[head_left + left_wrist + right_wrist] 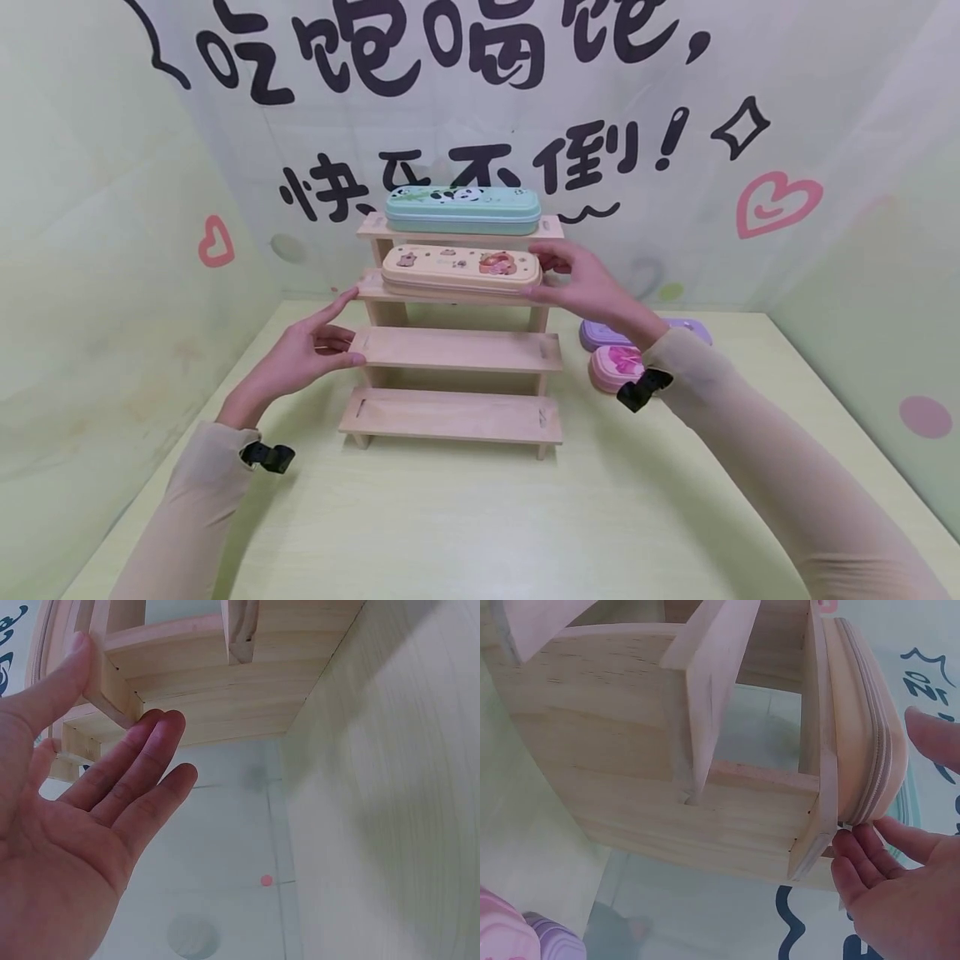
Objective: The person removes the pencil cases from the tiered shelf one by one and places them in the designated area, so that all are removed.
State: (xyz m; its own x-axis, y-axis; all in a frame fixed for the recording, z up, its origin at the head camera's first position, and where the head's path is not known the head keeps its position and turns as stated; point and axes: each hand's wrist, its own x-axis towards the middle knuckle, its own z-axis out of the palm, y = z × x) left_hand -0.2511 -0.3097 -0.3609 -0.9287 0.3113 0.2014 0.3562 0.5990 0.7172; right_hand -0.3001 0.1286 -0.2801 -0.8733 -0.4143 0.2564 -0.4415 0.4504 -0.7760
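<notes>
A peach pencil case (pixel 461 270) with small printed pictures lies on the second-highest board of a wooden stepped rack (pixel 456 348). My right hand (pixel 583 279) is at its right end. In the right wrist view, the fingertips touch that zipped end while the thumb (pixel 934 739) stands apart. Above it, a mint pencil case (pixel 463 210) with pandas rests on the top board. At the rack's left side is my left hand (pixel 311 350), index finger extended to the second-highest board's end and thumb at the board below. Its fingers (pixel 154 754) are loosely spread beside the wood.
On the table (pixel 450 517), right of the rack, lie a purple case (pixel 686 327) and a pink case (pixel 611 367), partly hidden by the right arm. A printed backdrop (pixel 480 125) stands behind the rack, with pale side walls left and right.
</notes>
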